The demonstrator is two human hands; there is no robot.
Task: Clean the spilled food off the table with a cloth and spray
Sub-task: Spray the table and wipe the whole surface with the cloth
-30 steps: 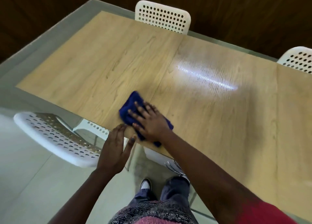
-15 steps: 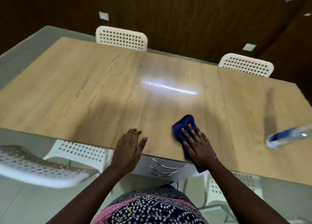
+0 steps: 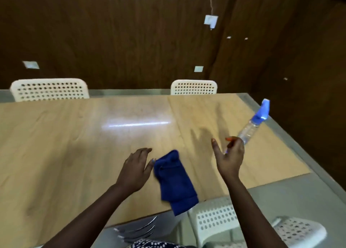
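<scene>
On our wooden bench [image 3: 74,144], a blue cloth [image 3: 175,180] overhangs the near edge; left grip [image 3: 135,170] wide beside it, right grip [image 3: 229,157] loosely open near the spray bottle [image 3: 252,125], dark panelled wall [image 3: 131,32] behind.

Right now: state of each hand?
Left hand: open, fingers flat on the table beside the cloth.
Right hand: open, reaching toward the spray bottle, holding nothing.

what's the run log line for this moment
left hand: open, beside blue cloth | right hand: open, reaching for spray bottle | cloth: on table edge
</scene>
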